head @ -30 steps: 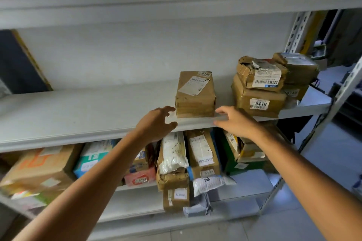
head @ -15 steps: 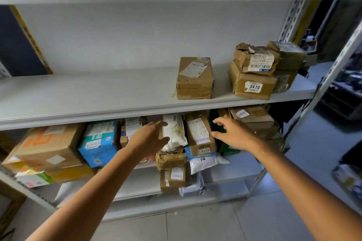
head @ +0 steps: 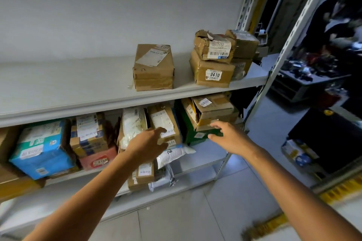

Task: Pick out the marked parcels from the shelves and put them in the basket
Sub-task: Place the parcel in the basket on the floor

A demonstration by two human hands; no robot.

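Both my hands reach toward the lower shelf and hold nothing. My left hand (head: 146,146) hovers in front of a standing brown parcel (head: 163,123) with a white label and a white padded bag (head: 133,125). My right hand (head: 229,137) spreads its fingers before a green box (head: 195,135) and the tilted brown boxes (head: 213,111) on top of it. A white bag marked 2 (head: 174,155) lies below my left hand. On the upper shelf stand a brown box marked 08 (head: 153,67) and a box labelled 0410 (head: 212,71). No basket is visible.
A blue carton (head: 42,148), a taped box (head: 88,135) and a red parcel (head: 98,159) fill the lower shelf's left side. A perforated upright post (head: 260,100) bounds the shelves on the right. Dark clutter and a black bin (head: 329,139) sit beyond, above grey floor tiles.
Both hands dropped from the upper shelf's front edge to the lower shelf's parcels. The view tilted down and swung right.
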